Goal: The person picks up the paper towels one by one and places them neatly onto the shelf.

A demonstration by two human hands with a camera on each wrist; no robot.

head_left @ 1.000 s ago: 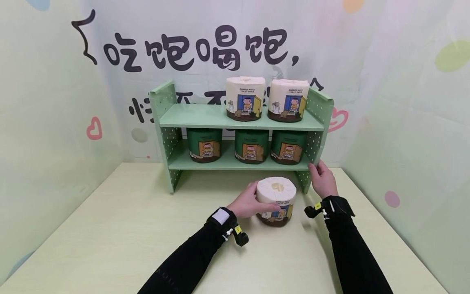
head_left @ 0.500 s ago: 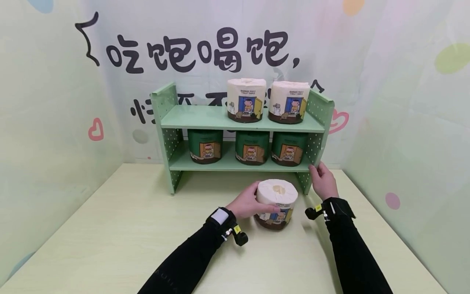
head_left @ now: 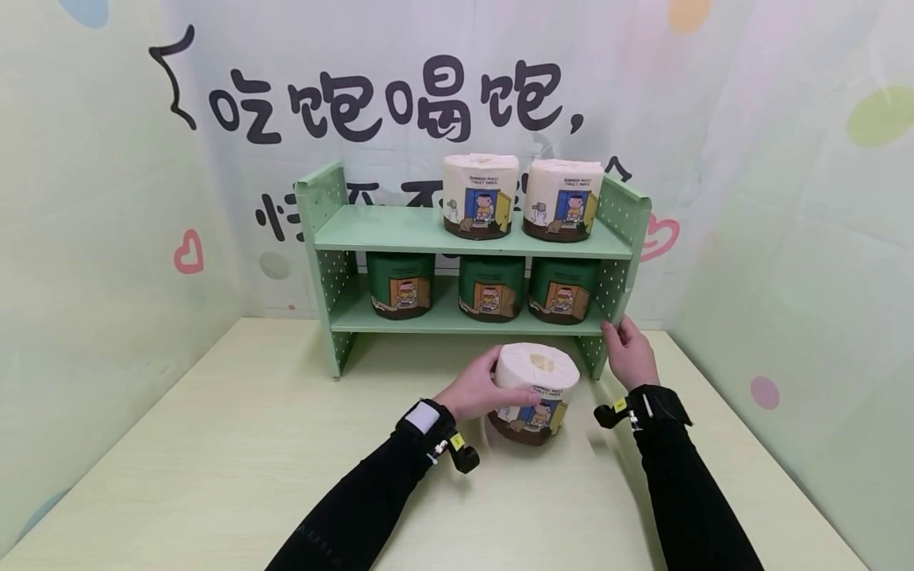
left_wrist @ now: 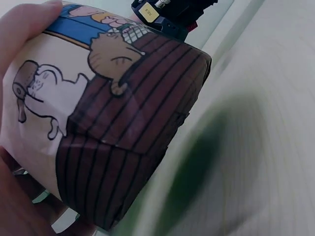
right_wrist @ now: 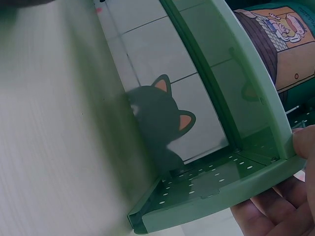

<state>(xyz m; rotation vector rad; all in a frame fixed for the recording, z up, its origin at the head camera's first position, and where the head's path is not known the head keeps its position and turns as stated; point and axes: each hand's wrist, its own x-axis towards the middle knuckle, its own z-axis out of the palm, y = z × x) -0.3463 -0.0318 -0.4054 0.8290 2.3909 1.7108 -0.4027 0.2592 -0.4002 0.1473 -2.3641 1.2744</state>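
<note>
My left hand (head_left: 480, 388) grips a white-wrapped toilet paper roll (head_left: 531, 412), its thumb across the printed front. The roll leans a little, and in the left wrist view its brown striped base (left_wrist: 123, 142) appears raised off the table. My right hand (head_left: 630, 353) holds the front edge of the green two-tier shelf's (head_left: 457, 323) right side panel, level with the lower board. The right wrist view shows the thumb (right_wrist: 304, 141) on the front of that edge, with other fingers behind the perforated panel.
Two white-wrapped rolls (head_left: 481, 197) stand on the upper board, toward the right. Three green-wrapped rolls (head_left: 490, 289) stand on the lower board. The shelf sits on a pale wooden table (head_left: 214, 460), with a printed backdrop (head_left: 393, 32) behind and at both sides.
The roll in my left hand has tipped and shifted slightly left, together with the hand. My right hand keeps its hold on the shelf. The head view has shifted slightly.
</note>
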